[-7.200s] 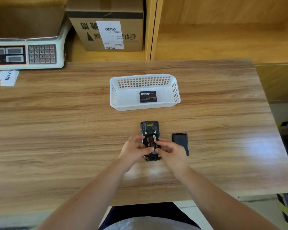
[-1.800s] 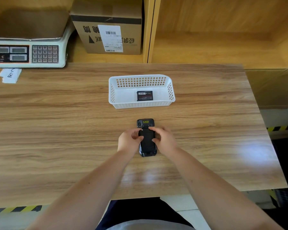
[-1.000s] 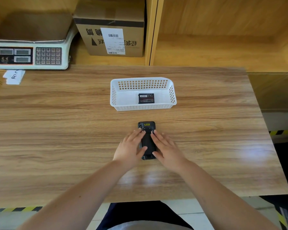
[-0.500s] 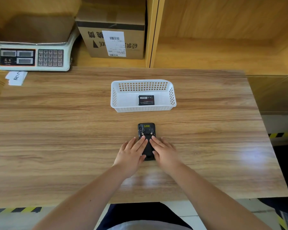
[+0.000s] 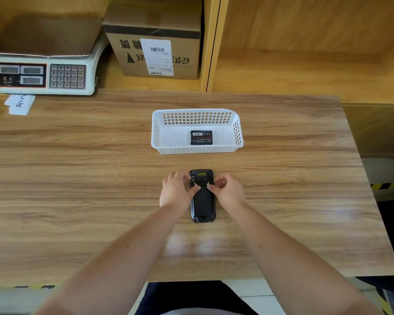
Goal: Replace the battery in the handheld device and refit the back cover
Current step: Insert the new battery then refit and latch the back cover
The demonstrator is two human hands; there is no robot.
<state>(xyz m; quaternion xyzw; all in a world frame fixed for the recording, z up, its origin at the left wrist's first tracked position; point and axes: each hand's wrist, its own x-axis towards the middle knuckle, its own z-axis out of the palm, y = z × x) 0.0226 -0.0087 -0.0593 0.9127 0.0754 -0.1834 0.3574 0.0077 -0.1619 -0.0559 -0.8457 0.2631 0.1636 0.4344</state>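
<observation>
The black handheld device lies face down on the wooden table, its back cover fitted over the battery bay. My left hand rests at the device's upper left, thumb tip on the left metal latch. At the upper right sits my right hand, thumb and finger pinching at the right latch. A black battery lies flat inside the white basket farther back.
A white weighing scale stands at the back left with paper slips under its front. A cardboard box sits on the shelf behind. The table's front edge is close to my body.
The loose cover that lay to the right of the device is now on its back. My flat, pressing hands have slid up and curled their fingers at the two latches.
</observation>
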